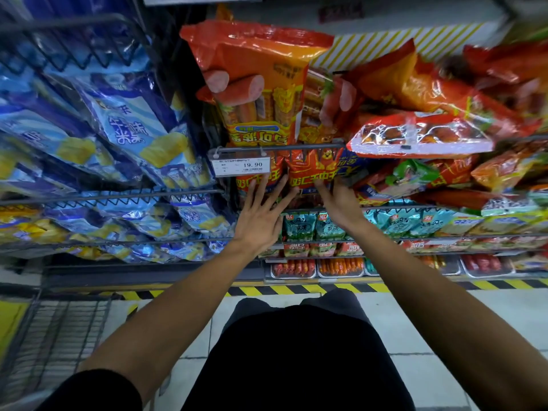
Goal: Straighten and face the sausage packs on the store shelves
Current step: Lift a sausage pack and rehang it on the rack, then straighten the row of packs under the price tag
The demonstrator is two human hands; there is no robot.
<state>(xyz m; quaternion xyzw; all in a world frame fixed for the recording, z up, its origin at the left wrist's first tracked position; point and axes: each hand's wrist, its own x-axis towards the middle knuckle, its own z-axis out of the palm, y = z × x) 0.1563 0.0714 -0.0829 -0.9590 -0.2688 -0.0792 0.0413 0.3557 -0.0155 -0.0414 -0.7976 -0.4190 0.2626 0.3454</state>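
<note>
A red sausage pack (pixel 311 170) with yellow lettering stands on the middle wire shelf, just below the shelf rail (pixel 296 147). My left hand (pixel 261 215) lies flat with spread fingers against the pack's lower left side. My right hand (pixel 341 203) touches the pack's lower right edge with its fingertips; whether the fingers curl behind the pack is hidden. Above, a big orange sausage pack (pixel 261 84) stands upright on the upper shelf. A red pack with a clear window (pixel 421 134) lies tilted to its right.
Blue corn-sausage packs (pixel 118 129) fill the wire rack on the left. A price tag reading 19.90 (pixel 241 166) hangs on the rail. Teal packs (pixel 326 223) and trays of loose sausages (pixel 338 266) sit on lower shelves. Yellow-black tape (pixel 296 289) marks the floor edge.
</note>
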